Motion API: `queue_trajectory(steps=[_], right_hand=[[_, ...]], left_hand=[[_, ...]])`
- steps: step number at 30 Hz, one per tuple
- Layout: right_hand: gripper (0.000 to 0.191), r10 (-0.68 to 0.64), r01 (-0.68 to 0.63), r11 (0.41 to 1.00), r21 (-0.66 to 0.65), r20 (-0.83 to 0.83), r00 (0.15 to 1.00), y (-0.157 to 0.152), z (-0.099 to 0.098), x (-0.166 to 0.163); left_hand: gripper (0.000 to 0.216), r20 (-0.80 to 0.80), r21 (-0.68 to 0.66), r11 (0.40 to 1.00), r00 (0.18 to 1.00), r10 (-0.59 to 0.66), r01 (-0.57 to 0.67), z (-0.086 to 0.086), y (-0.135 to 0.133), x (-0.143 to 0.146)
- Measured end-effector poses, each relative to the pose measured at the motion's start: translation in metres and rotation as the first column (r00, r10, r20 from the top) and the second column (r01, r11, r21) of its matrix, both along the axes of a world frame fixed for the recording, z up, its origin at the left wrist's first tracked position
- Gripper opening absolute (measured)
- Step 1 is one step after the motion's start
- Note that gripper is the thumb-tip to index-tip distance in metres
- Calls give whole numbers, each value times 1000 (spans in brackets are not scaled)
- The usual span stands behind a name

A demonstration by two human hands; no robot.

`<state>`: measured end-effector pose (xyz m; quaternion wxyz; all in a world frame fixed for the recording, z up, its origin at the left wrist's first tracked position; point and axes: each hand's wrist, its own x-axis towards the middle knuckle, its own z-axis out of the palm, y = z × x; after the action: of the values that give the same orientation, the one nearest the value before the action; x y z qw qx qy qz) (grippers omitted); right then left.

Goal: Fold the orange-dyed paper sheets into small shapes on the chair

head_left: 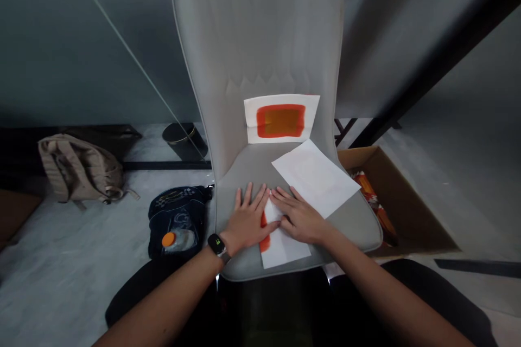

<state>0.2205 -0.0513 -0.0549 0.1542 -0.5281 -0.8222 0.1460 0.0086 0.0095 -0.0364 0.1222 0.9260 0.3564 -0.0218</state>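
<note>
A white sheet of paper [290, 248] with an orange painted patch along its left side lies near the front of the grey chair seat, partly hidden by my hands. My left hand [245, 222] rests flat over its left edge, fingers spread, a dark watch [217, 244] on the wrist. From the right, my right hand [300, 218] presses on the paper's upper part with some fingers stretched and others bent. Their fingertips almost meet. Just beyond, a blank-looking white sheet [319, 176] lies at an angle. Against the backrest leans a sheet with an orange-and-brown rectangle [280, 121].
The grey chair [260, 27] stands before a glass panel. To its right sits an open cardboard box [407, 211] with orange packets [372, 195]. At left are a dark blue bag [175, 211] with an orange-capped bottle [179, 241], a beige backpack [83, 168] and a black bin [183, 143].
</note>
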Motion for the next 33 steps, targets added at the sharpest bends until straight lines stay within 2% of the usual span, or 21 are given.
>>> queue_trajectory(steps=[10,17,21,24,28,30,33], right_hand=[[81,-78,81,995,-64,35,996,-3,12,-7],[74,-142,149,984,-93,80,987,-27,25,3],[72,-186,195,974,-112,82,979,-40,25,10],[63,-217,221,972,-73,63,974,-43,26,13],[38,-285,285,959,-5,-61,957,-47,38,25],[38,-276,263,958,-112,-123,953,-50,46,34],[64,-236,183,920,-347,-119,964,-57,51,43]], left_hand=[[84,17,24,999,999,-27,26,5,0,1],[86,50,-10,1000,999,-2,2,11,0,4],[68,91,-53,996,992,83,-78,12,2,8],[59,115,-51,992,986,121,-116,9,3,9],[69,117,-79,992,988,103,-94,7,7,9],[72,132,-96,991,986,101,-89,10,10,8],[68,230,-61,996,970,84,-72,22,10,5]])
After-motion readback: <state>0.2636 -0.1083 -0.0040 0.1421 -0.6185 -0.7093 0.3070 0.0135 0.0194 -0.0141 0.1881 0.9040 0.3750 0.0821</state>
